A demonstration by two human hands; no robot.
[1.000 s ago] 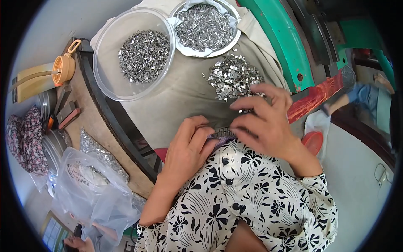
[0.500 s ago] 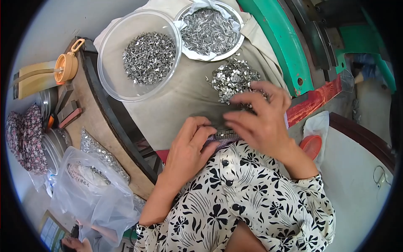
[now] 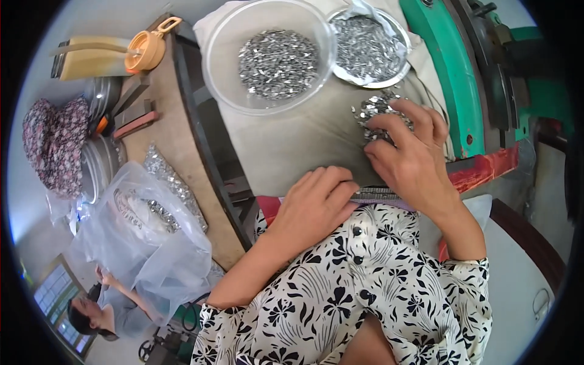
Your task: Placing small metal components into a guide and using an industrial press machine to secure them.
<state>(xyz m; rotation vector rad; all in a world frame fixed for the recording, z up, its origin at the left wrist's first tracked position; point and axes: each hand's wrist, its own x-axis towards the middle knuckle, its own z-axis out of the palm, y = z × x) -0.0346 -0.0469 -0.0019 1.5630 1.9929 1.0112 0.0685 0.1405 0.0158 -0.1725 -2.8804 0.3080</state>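
Observation:
My left hand [image 3: 317,205] lies at the near edge of the cloth-covered surface, fingers curled and thumb drawn in around the left end of a narrow row of small metal pieces [image 3: 378,193]. What sits under its fingertips is hidden. Further right, my right hand [image 3: 413,149] hangs over a loose pile of small shiny metal pieces [image 3: 372,109], its fingers bent and spread apart. The fingertips reach the pile's right side and cover part of it. No piece can be made out between them.
Beyond stand a clear plastic tub [image 3: 210,67] and a white-rimmed bowl [image 3: 398,78], both holding metal pieces. A green machine frame [image 3: 447,79] borders the right. On the left, a wooden bench [image 3: 173,115] carries plastic bags [image 3: 143,243] and a yellow-orange cup [image 3: 146,52]. Another person [image 3: 103,316] sits lower left.
My right hand has gone from beside the row out to the pile. My left hand stays at the row's left end, its fingers flatter. The whole view has shifted, so things sit further right.

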